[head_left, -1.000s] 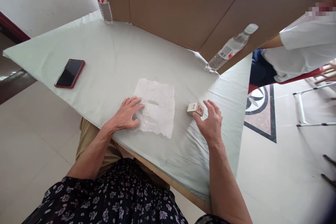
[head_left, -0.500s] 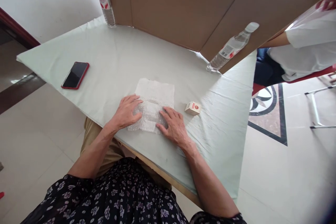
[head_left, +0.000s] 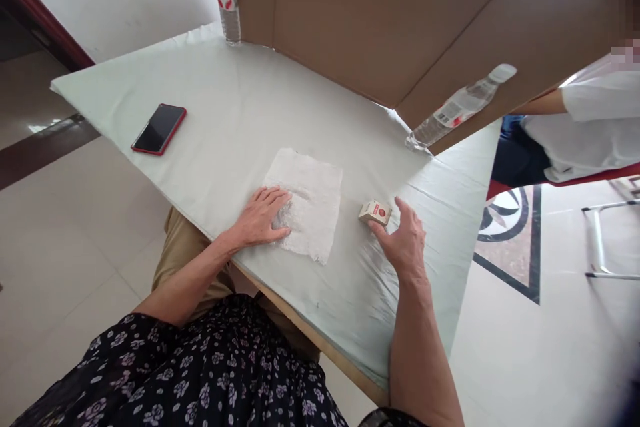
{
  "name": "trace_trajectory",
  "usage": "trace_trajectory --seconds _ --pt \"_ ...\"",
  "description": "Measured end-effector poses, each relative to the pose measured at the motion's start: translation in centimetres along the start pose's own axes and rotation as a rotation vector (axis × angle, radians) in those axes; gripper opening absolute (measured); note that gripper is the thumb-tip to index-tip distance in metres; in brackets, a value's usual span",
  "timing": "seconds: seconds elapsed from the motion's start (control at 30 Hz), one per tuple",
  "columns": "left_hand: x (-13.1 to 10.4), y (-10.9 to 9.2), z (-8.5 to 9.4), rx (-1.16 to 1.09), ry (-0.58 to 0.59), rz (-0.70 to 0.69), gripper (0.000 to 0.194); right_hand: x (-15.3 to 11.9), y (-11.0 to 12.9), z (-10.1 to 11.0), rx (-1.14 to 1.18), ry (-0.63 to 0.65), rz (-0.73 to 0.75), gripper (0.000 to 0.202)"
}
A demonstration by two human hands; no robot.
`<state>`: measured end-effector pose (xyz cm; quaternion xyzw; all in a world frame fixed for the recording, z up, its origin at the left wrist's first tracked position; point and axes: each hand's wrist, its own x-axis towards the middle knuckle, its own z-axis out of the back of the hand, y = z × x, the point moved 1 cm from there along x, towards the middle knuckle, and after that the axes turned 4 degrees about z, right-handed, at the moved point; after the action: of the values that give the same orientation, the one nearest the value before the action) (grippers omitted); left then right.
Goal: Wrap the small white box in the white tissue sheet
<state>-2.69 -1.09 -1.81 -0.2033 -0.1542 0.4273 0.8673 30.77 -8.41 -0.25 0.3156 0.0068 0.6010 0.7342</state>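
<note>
A sheet of bubble wrap [head_left: 315, 200] lies spread on the pale green cloth in front of me. My left hand [head_left: 261, 217] rests flat on its left side, fingers extended. To the right of the sheet stands a small cream-coloured box [head_left: 376, 212] with a red mark on it. My right hand [head_left: 404, 233] is around the near right side of this box, thumb and fingers apart. The thumb is close to the box's front; whether it touches cannot be made out.
On the left of the cloth-covered table [head_left: 215, 107] lies a phone [head_left: 159, 129] in a red case. Two water bottles [head_left: 228, 3] [head_left: 457, 107] stand against a brown cardboard panel [head_left: 340, 20] at the back. A person in a white top [head_left: 590, 123] sits beyond it at right.
My right hand has left the bubble wrap and moved right to the small box. My left hand stays on the sheet. The view has shifted slightly.
</note>
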Motion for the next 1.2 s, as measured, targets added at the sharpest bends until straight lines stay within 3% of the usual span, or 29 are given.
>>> trace_trajectory --seconds 0.07,0.13,0.23,0.3,0.4,0.47,0.67,1.07,1.2 --pt "0.0 -0.1 0.0 -0.013 -0.005 0.003 0.073 0.1 -1.0 -0.3 0.063 0.078 -0.08 0.055" --pt "0.1 -0.2 0.0 -0.024 -0.014 0.004 0.075 0.2 -0.3 -0.4 0.126 0.073 -0.092 0.05" --pt "0.0 -0.1 0.0 -0.033 -0.036 0.006 0.08 0.4 3.3 -0.1 0.22 0.024 0.007 0.046" --pt "0.0 0.0 -0.1 -0.036 -0.041 0.008 0.082 0.7 6.4 -0.4 0.27 0.071 0.091 0.045" --pt "-0.1 0.1 -0.2 -0.039 -0.044 0.01 0.085 1.1 10.1 -2.2 0.3 0.171 0.196 0.044" --pt "0.0 0.1 -0.3 -0.039 -0.042 0.009 0.087 1.2 11.3 -4.1 0.288 0.234 0.228 0.043" --pt "0.1 0.0 -0.2 -0.036 -0.022 0.013 0.089 0.5 10.5 -8.3 0.197 0.339 0.291 0.051" --pt "0.2 0.1 -0.2 -0.03 -0.033 0.004 0.087 -0.2 9.7 -9.2 0.268 0.267 0.32 0.047" --pt "-1.4 -0.3 0.8 -0.044 -0.068 -0.033 0.079 0.0 9.8 -9.0 0.271 0.291 0.341 0.046"
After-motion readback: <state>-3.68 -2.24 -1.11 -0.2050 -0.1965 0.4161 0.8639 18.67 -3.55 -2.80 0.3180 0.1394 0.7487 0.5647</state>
